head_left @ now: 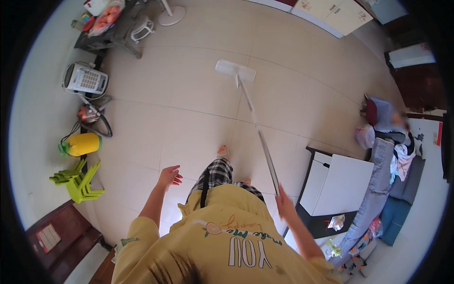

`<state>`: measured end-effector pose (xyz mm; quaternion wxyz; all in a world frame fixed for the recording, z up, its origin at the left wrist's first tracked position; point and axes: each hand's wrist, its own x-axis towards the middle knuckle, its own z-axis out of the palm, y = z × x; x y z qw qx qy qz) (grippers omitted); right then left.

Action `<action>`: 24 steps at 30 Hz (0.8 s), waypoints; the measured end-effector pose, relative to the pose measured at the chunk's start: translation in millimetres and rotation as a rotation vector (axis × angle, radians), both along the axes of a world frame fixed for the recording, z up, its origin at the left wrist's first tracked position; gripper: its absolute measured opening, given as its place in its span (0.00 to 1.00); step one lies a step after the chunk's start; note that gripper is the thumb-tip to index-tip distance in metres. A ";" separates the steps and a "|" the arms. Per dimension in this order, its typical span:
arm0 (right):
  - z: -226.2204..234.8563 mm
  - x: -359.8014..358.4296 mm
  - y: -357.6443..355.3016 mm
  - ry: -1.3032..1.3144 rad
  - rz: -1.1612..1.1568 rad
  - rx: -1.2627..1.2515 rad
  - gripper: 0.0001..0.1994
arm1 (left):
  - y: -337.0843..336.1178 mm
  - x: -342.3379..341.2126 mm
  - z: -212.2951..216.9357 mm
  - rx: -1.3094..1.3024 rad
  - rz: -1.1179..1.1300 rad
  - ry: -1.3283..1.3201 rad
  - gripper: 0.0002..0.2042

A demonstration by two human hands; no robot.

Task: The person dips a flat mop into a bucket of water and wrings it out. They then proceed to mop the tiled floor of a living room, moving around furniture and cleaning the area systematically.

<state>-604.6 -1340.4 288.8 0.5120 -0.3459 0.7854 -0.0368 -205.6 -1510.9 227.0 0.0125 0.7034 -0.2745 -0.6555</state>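
Observation:
My right hand [284, 204] is wrapped round the upper end of the handle of a flat mop [263, 142]. The long metal pole slants away from me, up and to the left, down to the floor. Its white rectangular mop head [235, 70] lies flat on the beige tiles well ahead of my feet. Off to my left, my left hand [170, 176] hangs in the air with fingers loosely bent and apart, holding nothing.
Along the left wall stand a white appliance [86, 79], a vacuum cleaner [90, 113], a yellow sprayer [82, 145] and green chairs [78, 182]. A black-and-white coffee table [338, 184] is close on my right, before a grey sofa [378, 165] where a person sits.

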 end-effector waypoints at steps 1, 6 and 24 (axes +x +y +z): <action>-19.3 5.8 -34.9 0.001 0.043 -0.158 0.25 | 10.8 11.2 4.0 -0.020 0.037 -0.014 0.17; -70.6 26.5 -150.4 0.025 0.022 -0.210 0.23 | 74.0 66.6 18.3 -0.104 0.159 -0.136 0.17; 62.5 112.3 544.8 0.147 -0.134 0.463 0.23 | 150.8 20.3 -33.7 -0.020 -0.245 -0.045 0.16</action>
